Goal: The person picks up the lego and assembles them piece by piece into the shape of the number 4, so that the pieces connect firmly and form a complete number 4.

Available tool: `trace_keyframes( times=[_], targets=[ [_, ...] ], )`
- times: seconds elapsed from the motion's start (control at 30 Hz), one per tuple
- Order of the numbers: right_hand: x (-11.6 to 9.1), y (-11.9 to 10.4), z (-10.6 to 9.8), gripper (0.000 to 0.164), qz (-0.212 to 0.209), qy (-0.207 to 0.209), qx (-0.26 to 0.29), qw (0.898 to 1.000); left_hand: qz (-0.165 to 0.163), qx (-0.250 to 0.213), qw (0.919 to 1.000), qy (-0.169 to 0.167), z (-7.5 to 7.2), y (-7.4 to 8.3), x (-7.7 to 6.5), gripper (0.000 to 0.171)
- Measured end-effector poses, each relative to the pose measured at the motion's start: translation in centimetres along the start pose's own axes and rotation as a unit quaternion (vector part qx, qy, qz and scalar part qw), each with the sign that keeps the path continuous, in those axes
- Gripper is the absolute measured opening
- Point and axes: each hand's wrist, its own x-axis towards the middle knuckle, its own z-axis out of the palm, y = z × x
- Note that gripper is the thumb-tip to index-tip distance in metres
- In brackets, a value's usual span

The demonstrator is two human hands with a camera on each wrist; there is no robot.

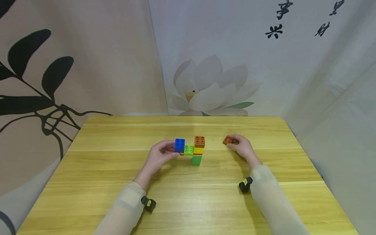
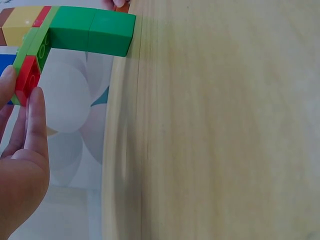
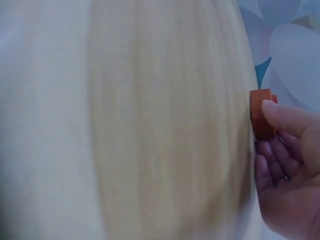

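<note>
My left hand [image 1: 158,156] grips the left end of a joined toy-brick structure, thumb and fingers about a blue brick [image 1: 180,145] and a red brick [image 2: 27,80] under it. A light green brick [image 1: 189,149] bridges to a column on the right. This column has an orange-brown brick [image 1: 199,141] on top, a yellow brick [image 1: 198,150] below it, a thin red layer, and green bricks [image 2: 92,31] at the bottom. Whether the column touches the table cannot be told. To the right, apart from the structure, my right hand [image 1: 243,147] pinches a loose orange-brown brick [image 3: 259,115].
The wooden table [image 1: 205,202] stretches under both arms, its back edge beyond the hands. Behind it hangs a curtain [image 1: 117,65] printed with leaves, a lotus and dark characters. A small black wrist camera [image 1: 149,204] sits on the left wrist, another camera [image 1: 245,185] on the right.
</note>
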Motion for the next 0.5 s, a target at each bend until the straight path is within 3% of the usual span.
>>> trace_keyframes(
  times=[0.23, 0.5],
  targets=[
    [-0.9, -1.3, -0.2, 0.044, -0.037, -0.006, -0.007, 0.999, -0.002, -0.002, 1.0000, 0.001, 0.0, 0.0, 0.0, 0.041],
    [-1.9, -4.8, -0.9, 0.044, -0.076, 0.000, 0.008, 0.997, -0.001, 0.000, 1.0000, 0.000, 0.0, 0.0, -0.1, 0.042]
  ],
)
